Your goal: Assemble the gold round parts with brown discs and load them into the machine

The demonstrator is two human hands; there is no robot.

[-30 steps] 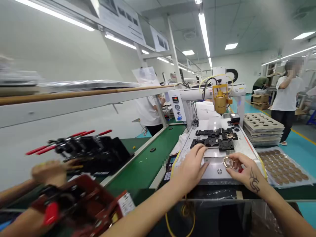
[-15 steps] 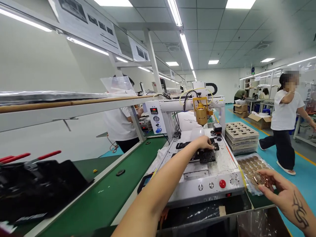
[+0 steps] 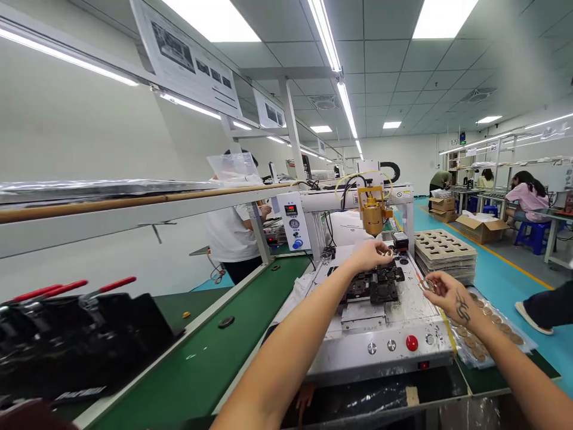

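My left hand (image 3: 370, 257) reaches over the machine's bed, its fingertips pinched on a small shiny metal ring (image 3: 388, 254). Below it sits a black fixture (image 3: 384, 283) on the white bench-top machine (image 3: 349, 334). My right hand (image 3: 447, 294) is to the right of the fixture, above the machine's right edge. Thumb and fingers there grip a thin shiny copper-coloured ring (image 3: 426, 286). Beneath my right forearm lies a plastic-covered tray of round brown pieces (image 3: 504, 325). A gold-coloured dispensing head (image 3: 372, 215) hangs beyond my left hand.
A red button (image 3: 412, 343) is on the machine's front panel. Stacked moulded trays (image 3: 445, 248) stand behind on the right. At left are a green conveyor belt (image 3: 201, 352) and a black clamp rig with red handles (image 3: 116, 285). A co-worker in white (image 3: 230, 233) stands beyond the belt.
My right hand has moved left and up from the tray toward the fixture, carrying the ring. My left hand has lifted slightly off the fixture. The walking person has mostly left the view at right.
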